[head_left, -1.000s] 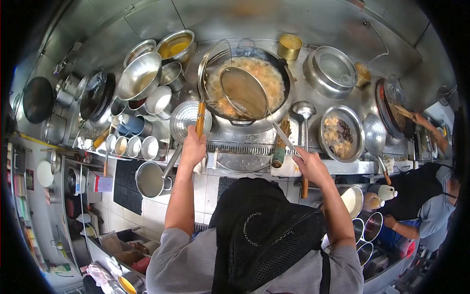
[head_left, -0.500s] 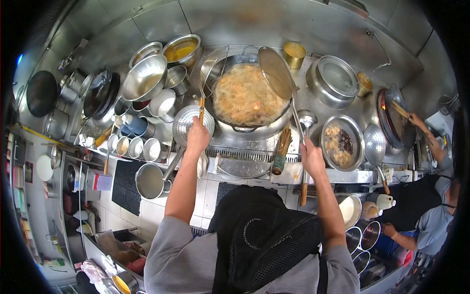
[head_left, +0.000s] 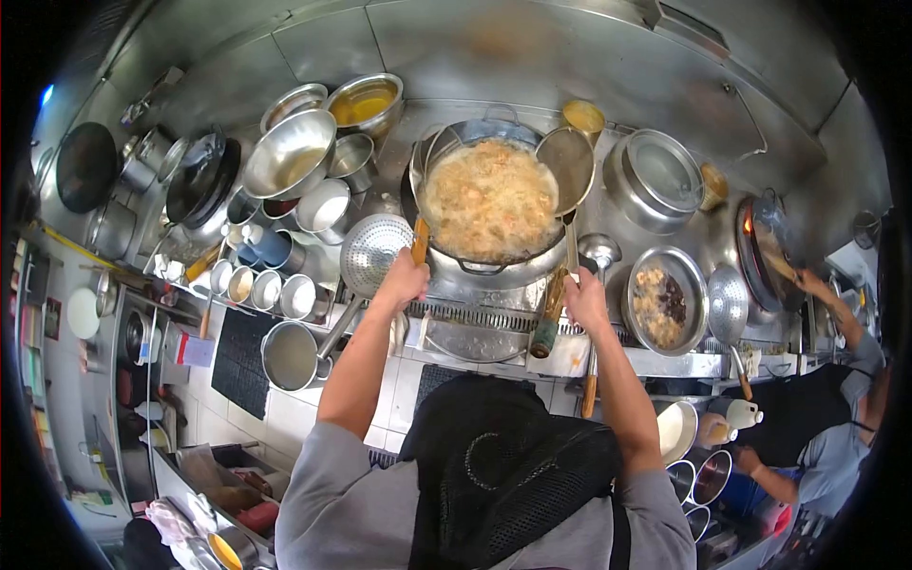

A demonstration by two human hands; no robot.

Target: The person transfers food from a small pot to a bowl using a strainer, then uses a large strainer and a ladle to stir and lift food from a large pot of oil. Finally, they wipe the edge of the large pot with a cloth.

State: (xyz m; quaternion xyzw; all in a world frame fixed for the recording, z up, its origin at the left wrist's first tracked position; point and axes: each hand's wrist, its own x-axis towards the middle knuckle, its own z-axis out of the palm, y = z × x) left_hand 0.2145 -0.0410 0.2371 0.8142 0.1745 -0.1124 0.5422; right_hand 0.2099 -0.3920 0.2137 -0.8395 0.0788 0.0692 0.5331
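Note:
My left hand is closed around the wooden handle of a wire strainer, whose head sits at the left side of the wok. In my right hand is the handle of a round mesh strainer, its head over the wok's right edge. Light golden food pieces bubble in foamy oil between the two strainers. Beside my left hand lies a perforated skimmer. A ladle rests just right of my right hand, and a bundled stick brush lies just left of it.
A metal bowl with fried pieces and dark pieces stands at right, near another skimmer. Stacked bowls and small cups crowd the left. A lidded-looking pot stands behind. A co-worker reaches toward another wok at far right.
The right strainer's head has come down and right, to the wok's right edge, and my right hand has shifted left and up. My left hand has moved right and down with its strainer.

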